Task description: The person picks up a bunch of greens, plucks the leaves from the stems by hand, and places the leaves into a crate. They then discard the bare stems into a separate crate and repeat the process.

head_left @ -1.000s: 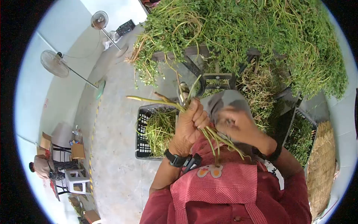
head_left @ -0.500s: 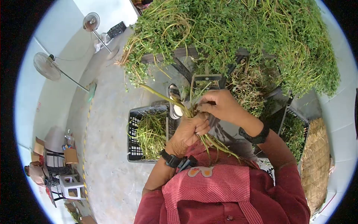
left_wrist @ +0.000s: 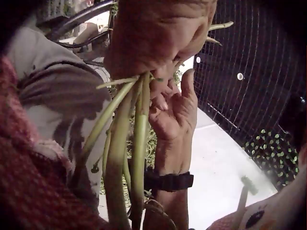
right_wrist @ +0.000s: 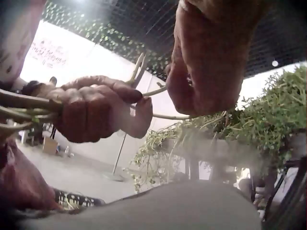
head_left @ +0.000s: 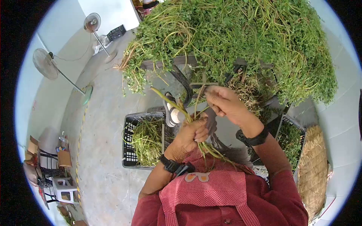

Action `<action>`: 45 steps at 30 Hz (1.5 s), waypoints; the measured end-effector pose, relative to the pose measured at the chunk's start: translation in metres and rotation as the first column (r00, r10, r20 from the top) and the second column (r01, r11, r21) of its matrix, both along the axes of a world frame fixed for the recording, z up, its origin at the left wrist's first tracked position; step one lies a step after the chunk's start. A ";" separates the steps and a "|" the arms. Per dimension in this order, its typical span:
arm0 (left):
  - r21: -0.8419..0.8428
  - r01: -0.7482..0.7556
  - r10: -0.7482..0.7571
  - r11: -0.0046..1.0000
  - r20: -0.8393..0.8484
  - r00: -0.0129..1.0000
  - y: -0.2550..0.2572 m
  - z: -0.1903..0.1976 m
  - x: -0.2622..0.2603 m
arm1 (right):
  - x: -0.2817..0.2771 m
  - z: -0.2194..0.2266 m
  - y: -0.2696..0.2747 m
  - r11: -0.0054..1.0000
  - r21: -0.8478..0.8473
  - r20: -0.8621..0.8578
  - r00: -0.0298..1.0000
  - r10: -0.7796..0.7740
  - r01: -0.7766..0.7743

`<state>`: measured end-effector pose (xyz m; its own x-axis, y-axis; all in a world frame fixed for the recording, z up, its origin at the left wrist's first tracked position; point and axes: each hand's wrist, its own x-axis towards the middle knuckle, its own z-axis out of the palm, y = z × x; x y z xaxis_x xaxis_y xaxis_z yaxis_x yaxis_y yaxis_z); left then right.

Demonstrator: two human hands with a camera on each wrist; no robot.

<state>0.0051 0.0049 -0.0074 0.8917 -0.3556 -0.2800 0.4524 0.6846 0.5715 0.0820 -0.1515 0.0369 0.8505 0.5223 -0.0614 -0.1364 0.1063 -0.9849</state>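
In the head view my left hand (head_left: pixel 189 136) grips a small bundle of green stems (head_left: pixel 171 101), with ends sticking out above the fist and below it. Up and to the right of that fist, my right hand (head_left: pixel 229 106) has its fingers bent around the upper end of one thin stem. The right wrist view shows the left hand (right_wrist: pixel 93 111) closed round the bundle and a thin stem (right_wrist: pixel 168 117) running to the fingertips of the right hand (right_wrist: pixel 213 60). Thick cut stems (left_wrist: pixel 140 139) hang below the left hand (left_wrist: pixel 158 38) in the left wrist view.
A heap of leafy greens (head_left: pixel 233 34) covers the table ahead. A black crate (head_left: pixel 130 158) of stems stands left on the floor, another crate (head_left: pixel 301 132) right, beside a woven mat (head_left: pixel 313 165). Two fans (head_left: pixel 45 64) and a white stool (head_left: pixel 64 188) are farther left.
The right hand came in from the right to the bundle's upper stems, then moved up, away from the left fist. The left hand keeps its grip; the head view has shifted.
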 end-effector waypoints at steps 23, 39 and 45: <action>-0.175 0.060 -0.045 0.983 0.086 0.995 0.003 -0.018 0.004 | 0.008 0.009 -0.046 0.883 0.396 -0.268 0.951 -0.153 0.254; -0.185 0.145 -0.120 0.972 0.142 0.983 -0.004 -0.001 0.004 | -0.006 -0.015 -0.011 0.972 -0.002 0.106 0.966 -0.235 0.236; -0.224 0.129 -0.096 0.966 0.152 0.984 -0.002 -0.011 0.005 | -0.005 -0.013 -0.018 0.952 0.107 0.089 0.951 -0.297 0.287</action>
